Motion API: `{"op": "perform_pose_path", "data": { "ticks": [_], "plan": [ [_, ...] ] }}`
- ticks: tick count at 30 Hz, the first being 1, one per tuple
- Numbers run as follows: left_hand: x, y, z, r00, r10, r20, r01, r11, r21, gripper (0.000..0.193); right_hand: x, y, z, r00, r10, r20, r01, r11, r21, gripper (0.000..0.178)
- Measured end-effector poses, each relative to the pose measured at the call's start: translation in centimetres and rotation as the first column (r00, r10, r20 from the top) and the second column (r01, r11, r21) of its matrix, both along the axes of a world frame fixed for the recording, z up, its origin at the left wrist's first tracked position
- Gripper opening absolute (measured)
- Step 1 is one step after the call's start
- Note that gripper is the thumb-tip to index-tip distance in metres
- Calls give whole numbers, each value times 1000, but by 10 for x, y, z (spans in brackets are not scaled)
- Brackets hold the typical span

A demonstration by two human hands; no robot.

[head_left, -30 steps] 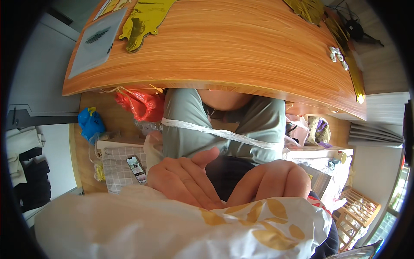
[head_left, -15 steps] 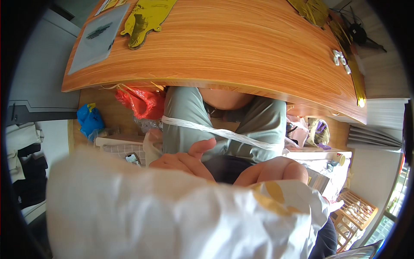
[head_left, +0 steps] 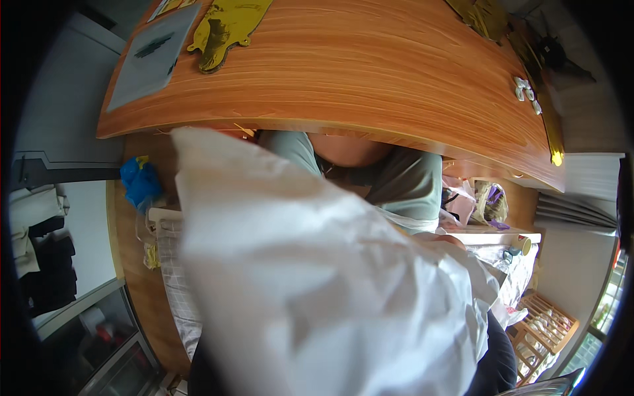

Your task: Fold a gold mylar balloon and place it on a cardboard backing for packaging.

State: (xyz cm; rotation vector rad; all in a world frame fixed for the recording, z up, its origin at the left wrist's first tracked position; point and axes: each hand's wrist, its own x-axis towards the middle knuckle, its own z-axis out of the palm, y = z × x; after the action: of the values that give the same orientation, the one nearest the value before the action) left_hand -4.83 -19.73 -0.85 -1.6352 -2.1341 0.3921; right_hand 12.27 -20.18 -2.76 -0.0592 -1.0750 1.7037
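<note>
A big white crinkled sheet, perhaps a plastic bag (head_left: 330, 277), rises close in front of me and covers most of my lap. Behind its upper right edge a small bit of skin shows, apparently my right hand (head_left: 451, 239); its fingers are hidden. My left hand is out of sight, probably behind the sheet. Beyond lie my legs in grey-green trousers (head_left: 409, 181) under the desk, with a white strip across the thigh partly covered.
The wooden desk (head_left: 370, 72) spans the top, bearing gold foil-like pieces (head_left: 221, 33), a translucent sheet (head_left: 148, 59) and small white pieces (head_left: 526, 92). A blue bag (head_left: 140, 181) lies at left. Bags (head_left: 489, 201) and a wooden rack (head_left: 545, 323) stand at right.
The white sheet has swung up and rightward, its left corner now reaching the desk edge. It now hides my left hand, most of my right hand and the red bag.
</note>
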Motion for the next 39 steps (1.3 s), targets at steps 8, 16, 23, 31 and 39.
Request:
{"op": "perform_pose_path", "data": {
  "ticks": [8, 16, 23, 31, 39],
  "plan": [
    [-1, 9, -1, 956, -72, 285, 88, 995, -45, 42, 9, -11, -28, 997, -35, -67, 7, 925, -381, 32],
    [0, 8, -15, 823, -110, 558, 218, 967, -130, 41, 23, -41, -63, 986, -129, -103, 7, 658, -753, 35],
    [-5, 6, -27, 655, -75, 752, 312, 933, -179, 42, 31, -65, -91, 975, -193, -113, -37, 357, -933, 37],
    [-14, 3, -37, 415, 0, 910, 400, 898, -182, 46, 34, -61, -88, 911, -102, 399, 315, 798, -515, 62],
    [-8, 9, -56, 114, 73, 991, 504, 855, -122, 52, 31, -40, -22, 823, -247, 511, 274, 961, 23, 64]
  ]
}}
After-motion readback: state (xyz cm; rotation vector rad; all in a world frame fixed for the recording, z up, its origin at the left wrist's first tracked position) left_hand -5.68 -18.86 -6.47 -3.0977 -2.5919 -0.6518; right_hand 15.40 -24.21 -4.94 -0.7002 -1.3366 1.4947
